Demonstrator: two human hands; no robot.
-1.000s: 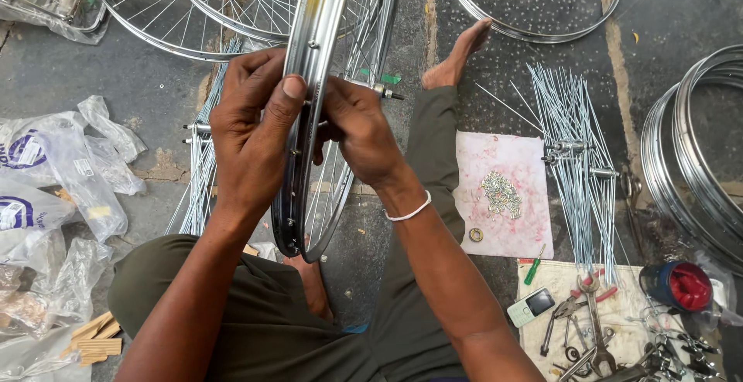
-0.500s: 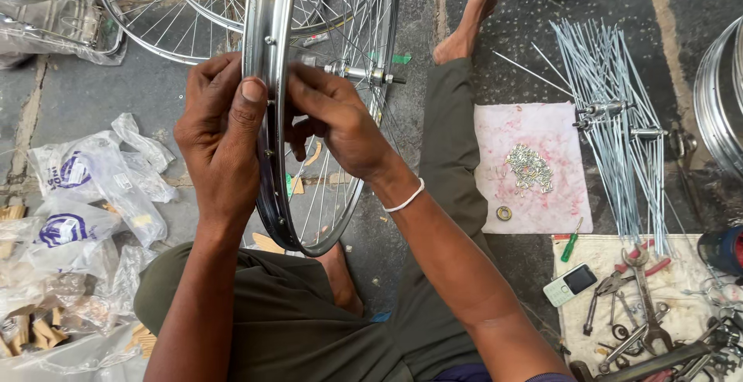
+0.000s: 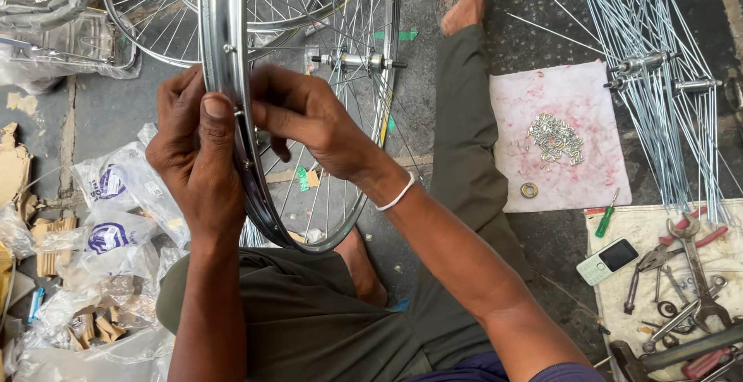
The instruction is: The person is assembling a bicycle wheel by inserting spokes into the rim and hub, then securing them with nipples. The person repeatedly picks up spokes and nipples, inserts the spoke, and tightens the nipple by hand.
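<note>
Bicycle wheel (image 3: 232,57) held upright, edge-on, centre-left of scene, over seated person's lap. Metal rim looks stiff, smooth, likely slippery; thin spokes (image 3: 340,142) bendable, so hold belongs on rim, not spokes. Hub (image 3: 356,61) with axle sits right of rim. Left hand (image 3: 197,157) clenched round rim, thumb on outer face. Right hand (image 3: 309,115) fingers pinch at rim's inner side; what they grip, cannot tell. Right: pink cloth (image 3: 565,173) with small metal nipples (image 3: 555,138), loose spokes (image 3: 665,80), spanners (image 3: 689,274), phone (image 3: 607,260). Left: plastic bags (image 3: 108,204) on floor.
</note>
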